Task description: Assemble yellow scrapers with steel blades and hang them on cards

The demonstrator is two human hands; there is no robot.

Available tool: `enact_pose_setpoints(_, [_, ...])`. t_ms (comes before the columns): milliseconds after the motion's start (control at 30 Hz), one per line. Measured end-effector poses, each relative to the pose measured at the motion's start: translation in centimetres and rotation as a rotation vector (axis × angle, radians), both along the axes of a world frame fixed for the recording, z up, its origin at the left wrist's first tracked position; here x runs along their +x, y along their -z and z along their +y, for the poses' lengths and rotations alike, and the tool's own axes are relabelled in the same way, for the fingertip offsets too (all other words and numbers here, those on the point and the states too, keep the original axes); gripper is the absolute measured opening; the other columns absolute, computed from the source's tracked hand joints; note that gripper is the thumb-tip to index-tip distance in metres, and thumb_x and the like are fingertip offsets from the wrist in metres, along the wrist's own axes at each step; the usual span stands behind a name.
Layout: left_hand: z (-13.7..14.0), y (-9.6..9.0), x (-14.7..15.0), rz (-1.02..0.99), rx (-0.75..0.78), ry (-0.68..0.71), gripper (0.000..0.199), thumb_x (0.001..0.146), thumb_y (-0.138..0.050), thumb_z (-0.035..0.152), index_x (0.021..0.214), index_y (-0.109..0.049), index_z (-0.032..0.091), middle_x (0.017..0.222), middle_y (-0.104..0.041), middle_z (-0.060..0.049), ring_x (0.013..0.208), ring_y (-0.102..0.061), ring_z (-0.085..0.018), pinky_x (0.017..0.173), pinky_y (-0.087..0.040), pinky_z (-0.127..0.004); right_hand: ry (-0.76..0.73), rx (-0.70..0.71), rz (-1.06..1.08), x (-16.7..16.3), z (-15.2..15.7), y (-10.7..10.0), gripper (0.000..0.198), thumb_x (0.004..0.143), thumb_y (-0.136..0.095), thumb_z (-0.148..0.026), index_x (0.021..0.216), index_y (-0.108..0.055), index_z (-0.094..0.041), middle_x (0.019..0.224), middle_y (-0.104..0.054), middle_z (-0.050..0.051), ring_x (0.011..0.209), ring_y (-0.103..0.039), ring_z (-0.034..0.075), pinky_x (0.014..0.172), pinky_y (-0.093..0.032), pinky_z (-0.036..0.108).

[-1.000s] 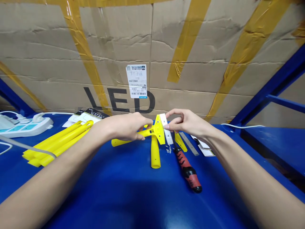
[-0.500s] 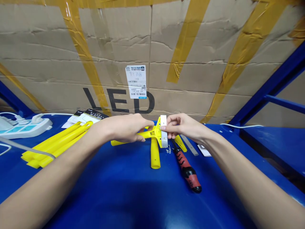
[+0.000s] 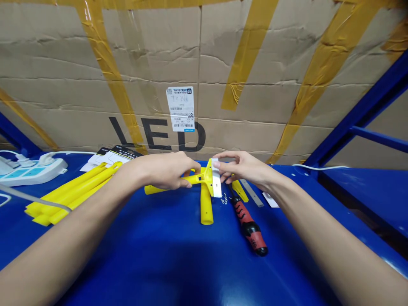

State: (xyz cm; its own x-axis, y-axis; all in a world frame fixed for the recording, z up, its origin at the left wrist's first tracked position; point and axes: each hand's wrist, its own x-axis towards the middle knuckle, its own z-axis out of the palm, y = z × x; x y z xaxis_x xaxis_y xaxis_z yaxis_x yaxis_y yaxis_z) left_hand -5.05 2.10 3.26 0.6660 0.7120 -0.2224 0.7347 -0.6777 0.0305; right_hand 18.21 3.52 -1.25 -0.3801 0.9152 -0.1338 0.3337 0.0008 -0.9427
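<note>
While a yellow scraper (image 3: 208, 179) is gripped near its neck by the closed fingers of the left hand (image 3: 168, 170), a pale scraper blade (image 3: 217, 183) is pinched near its far end by the thumb and fingers of the right hand (image 3: 244, 168). The scraper is held crosswise over a yellow handle (image 3: 206, 210); whether the two touch cannot be told. The step in hand appears to be the seating of the blade on the scraper's head, against which it is laid. For the next move, the holes seem to need lining up, with the blade kept flat and the handle steady; the edge could slip if pressed unevenly.

On the glossy blue desk (image 3: 178, 272), small screws (image 3: 224, 199), a red-and-black screwdriver (image 3: 248, 225), a yellow part (image 3: 240, 191) and a grey metal strip (image 3: 252, 193) are laid close by the right hand. At the left, a stack of yellow handles (image 3: 76, 187) is placed before printed cards (image 3: 127, 153), with a white power strip (image 3: 35, 170) beside them. Behind, the space is filled by a taped cardboard carton (image 3: 204, 51) marked "LED", flanked by blue metal struts (image 3: 350, 114).
</note>
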Motion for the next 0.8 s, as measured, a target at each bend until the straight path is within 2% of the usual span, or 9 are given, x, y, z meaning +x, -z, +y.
enact_pose_setpoints(67, [0.1,0.0,0.0,0.006,-0.003,-0.001,0.019,0.090,-0.061,0.031,0.104,-0.066,0.020,0.090,-0.071,-0.005,0.070,-0.060,-0.018,0.059,-0.037,-0.028,0.085,0.081,-0.160,0.5,0.3,-0.3,0.048,0.089,-0.065,-0.056,0.119,-0.065,-0.019,0.088,-0.077,0.009,0.072,-0.071,0.016,0.066,-0.057,0.027])
enact_pose_setpoints(133, [0.2,0.1,0.0,0.004,-0.005,-0.003,0.024,0.089,-0.061,0.030,0.110,-0.066,0.020,0.096,-0.072,-0.006,0.075,-0.062,-0.018,0.061,-0.039,-0.028,0.139,0.239,-0.504,1.3,0.7,-0.5,0.034,0.092,-0.063,-0.047,0.110,-0.068,-0.018,0.087,-0.077,0.009,0.074,-0.071,0.017,0.066,-0.054,0.027])
enact_pose_setpoints(200, [0.2,0.3,0.1,0.003,-0.006,-0.002,0.028,0.089,-0.061,0.032,0.115,-0.066,0.021,0.099,-0.072,-0.006,0.078,-0.063,-0.019,0.064,-0.041,-0.028,0.143,0.343,-0.836,1.9,1.0,-0.4,0.022,0.081,-0.074,-0.035,0.095,-0.071,-0.018,0.084,-0.076,0.008,0.076,-0.070,0.021,0.065,-0.052,0.029])
enact_pose_setpoints(267, [0.3,0.5,0.1,0.002,-0.009,0.001,0.030,0.090,-0.061,0.033,0.117,-0.066,0.022,0.100,-0.072,-0.006,0.079,-0.064,-0.020,0.065,-0.042,-0.028,0.118,0.335,-0.977,2.2,1.1,-0.2,0.024,0.067,-0.082,-0.027,0.087,-0.073,-0.018,0.082,-0.074,0.008,0.075,-0.069,0.024,0.062,-0.049,0.031])
enact_pose_setpoints(367, [0.3,0.7,0.2,0.007,-0.014,0.002,0.031,0.090,-0.061,0.034,0.119,-0.065,0.023,0.098,-0.073,-0.006,0.077,-0.064,-0.019,0.065,-0.042,-0.028,0.073,0.280,-1.024,1.8,0.9,0.2,0.031,0.058,-0.084,-0.024,0.087,-0.075,-0.018,0.079,-0.073,0.008,0.069,-0.068,0.023,0.055,-0.047,0.030])
enact_pose_setpoints(600, [0.1,0.7,0.5,0.007,-0.028,0.019,0.028,0.091,-0.061,0.034,0.115,-0.065,0.023,0.099,-0.073,-0.005,0.078,-0.064,-0.019,0.065,-0.041,-0.027,0.020,0.197,-1.026,1.3,0.6,-0.3,0.028,0.062,-0.077,-0.016,0.090,-0.075,-0.016,0.065,-0.071,0.004,0.061,-0.068,0.019,0.051,-0.047,0.026])
enact_pose_setpoints(800, [-0.3,0.4,1.0,0.043,-0.029,0.014,0.023,0.090,-0.061,0.033,0.110,-0.066,0.022,0.096,-0.072,-0.005,0.077,-0.063,-0.019,0.064,-0.041,-0.027,0.003,0.179,-1.034,1.6,0.6,-0.4,0.050,0.063,-0.074,-0.012,0.113,-0.070,-0.016,0.065,-0.071,0.003,0.060,-0.069,0.019,0.049,-0.047,0.025])
